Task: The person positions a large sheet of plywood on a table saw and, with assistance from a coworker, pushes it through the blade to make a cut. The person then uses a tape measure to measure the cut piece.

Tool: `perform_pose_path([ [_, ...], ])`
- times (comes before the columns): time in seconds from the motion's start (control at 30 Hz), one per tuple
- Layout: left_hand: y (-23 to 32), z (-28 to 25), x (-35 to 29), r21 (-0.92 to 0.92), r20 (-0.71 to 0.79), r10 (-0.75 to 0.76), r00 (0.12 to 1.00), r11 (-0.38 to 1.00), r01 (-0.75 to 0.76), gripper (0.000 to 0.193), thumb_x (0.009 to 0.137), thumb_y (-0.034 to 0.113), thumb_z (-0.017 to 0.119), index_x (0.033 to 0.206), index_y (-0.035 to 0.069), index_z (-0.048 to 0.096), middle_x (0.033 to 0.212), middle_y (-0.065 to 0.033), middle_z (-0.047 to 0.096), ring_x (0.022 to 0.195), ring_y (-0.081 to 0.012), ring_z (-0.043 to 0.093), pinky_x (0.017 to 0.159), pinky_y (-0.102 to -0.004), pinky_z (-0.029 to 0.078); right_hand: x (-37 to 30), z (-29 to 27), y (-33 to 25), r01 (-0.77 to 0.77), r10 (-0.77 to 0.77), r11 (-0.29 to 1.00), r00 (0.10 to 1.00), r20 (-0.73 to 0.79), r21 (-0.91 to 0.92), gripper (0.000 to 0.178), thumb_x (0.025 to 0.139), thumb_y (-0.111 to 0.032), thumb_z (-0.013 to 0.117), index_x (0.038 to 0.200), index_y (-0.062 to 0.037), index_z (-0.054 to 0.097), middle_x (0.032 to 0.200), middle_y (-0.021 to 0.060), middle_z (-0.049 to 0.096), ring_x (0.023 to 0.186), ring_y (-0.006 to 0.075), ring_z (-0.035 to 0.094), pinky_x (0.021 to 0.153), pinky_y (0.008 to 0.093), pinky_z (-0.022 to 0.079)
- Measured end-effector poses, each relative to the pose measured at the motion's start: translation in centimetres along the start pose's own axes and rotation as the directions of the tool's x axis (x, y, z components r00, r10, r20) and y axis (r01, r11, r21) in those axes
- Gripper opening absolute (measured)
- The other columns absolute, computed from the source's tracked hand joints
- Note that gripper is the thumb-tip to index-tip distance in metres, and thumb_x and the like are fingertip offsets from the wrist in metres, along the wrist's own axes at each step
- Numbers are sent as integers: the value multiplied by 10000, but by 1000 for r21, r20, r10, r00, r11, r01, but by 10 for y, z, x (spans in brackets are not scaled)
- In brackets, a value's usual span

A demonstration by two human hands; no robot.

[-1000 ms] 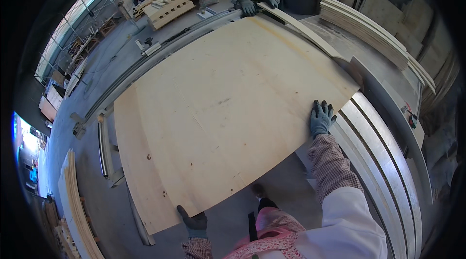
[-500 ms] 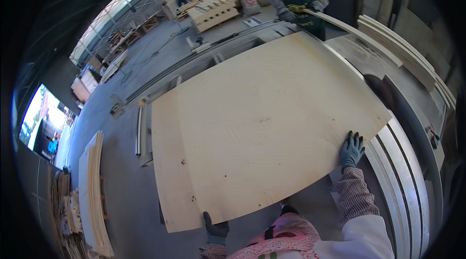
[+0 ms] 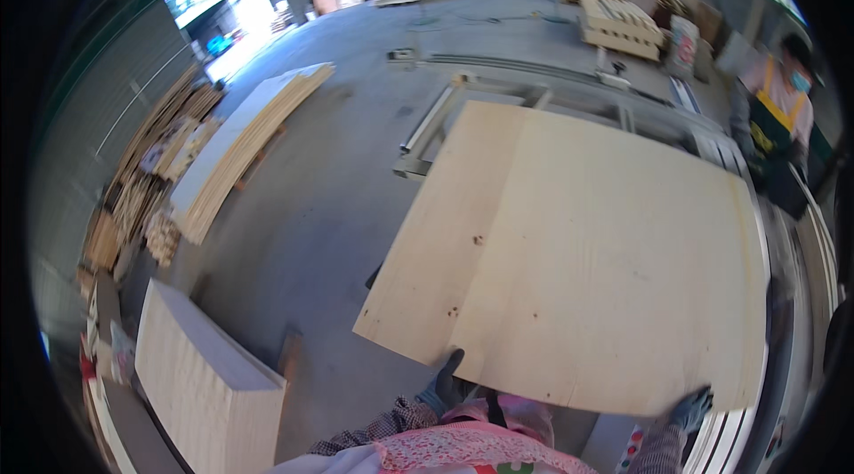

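A large pale plywood sheet (image 3: 605, 269) with a few dark knots lies flat over the metal frame of a sliding saw table (image 3: 427, 123). My left hand (image 3: 440, 387), in a dark grey glove, grips its near edge toward the left, thumb on top and the other fingers hidden underneath. Toward the near right corner, my gloved right hand (image 3: 690, 412) rests on the edge with its fingers stretched out over the wood. Beneath the sheet, much of the table is out of sight.
At the far right stands a co-worker (image 3: 776, 123) in a dark apron, beside long wood strips (image 3: 817, 220). Stacked boards (image 3: 253, 140) lie on the floor at left, with a pale panel stack (image 3: 209, 385) nearer. Farther back are a pallet stack (image 3: 620, 28) and a sack (image 3: 683, 45).
My view has swung left, bringing the left-hand stacks and doorway further in. The fingers of my right hand are closer together. My left hand keeps its grip on the plywood sheet.
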State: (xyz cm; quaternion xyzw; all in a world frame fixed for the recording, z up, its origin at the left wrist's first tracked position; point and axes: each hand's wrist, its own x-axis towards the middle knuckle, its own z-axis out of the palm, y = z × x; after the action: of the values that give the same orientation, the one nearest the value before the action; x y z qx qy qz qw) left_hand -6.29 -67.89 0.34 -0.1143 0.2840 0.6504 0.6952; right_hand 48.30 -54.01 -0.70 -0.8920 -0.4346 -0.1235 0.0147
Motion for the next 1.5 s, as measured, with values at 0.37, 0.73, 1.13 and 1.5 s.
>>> perform_pose_path([
  [0.37, -17, 54, -11, -49, -140, 116, 983, 991, -124, 455, 796, 204, 638, 1200, 81, 468, 1146, -116, 569, 1045, -246, 544, 933, -381, 414, 26, -22, 16, 267, -223, 930, 956, -189, 251, 457, 928, -384, 317, 1347, -211, 379, 1356, 66, 393, 1242, 295, 349, 943, 480, 349],
  [0.73, -47, 72, -21, -48, -131, 259, 957, 962, -267, 553, 815, 365, 599, 1255, 69, 440, 1208, -94, 540, 1107, -249, 513, 957, -410, 402, 52, -30, 43, 399, -333, 855, 912, -239, 330, 444, 904, -331, 401, 1318, -172, 409, 1305, 108, 432, 1193, 320, 391, 927, 478, 370],
  [1.13, -48, 114, -51, -170, -131, 291, 948, 935, -310, 648, 788, 501, 568, 1280, 103, 430, 1222, -85, 530, 1120, -262, 501, 964, -439, 387, 80, -67, 82, 399, -311, 810, 913, -263, 429, 437, 877, -274, 494, 1286, -130, 441, 1249, 154, 474, 1140, 348, 435, 910, 476, 392],
  [1.5, -13, 78, -57, 43, -121, 339, 933, 941, -336, 914, 662, 722, 549, 1352, 166, 326, 1360, -73, 378, 1225, -312, 362, 994, -518, 333, 101, -109, -10, -158, 204, 919, 975, -92, 361, 451, 815, -311, 584, 1202, -99, 488, 1301, 123, 438, 1260, 311, 321, 1028, 444, 254],
])
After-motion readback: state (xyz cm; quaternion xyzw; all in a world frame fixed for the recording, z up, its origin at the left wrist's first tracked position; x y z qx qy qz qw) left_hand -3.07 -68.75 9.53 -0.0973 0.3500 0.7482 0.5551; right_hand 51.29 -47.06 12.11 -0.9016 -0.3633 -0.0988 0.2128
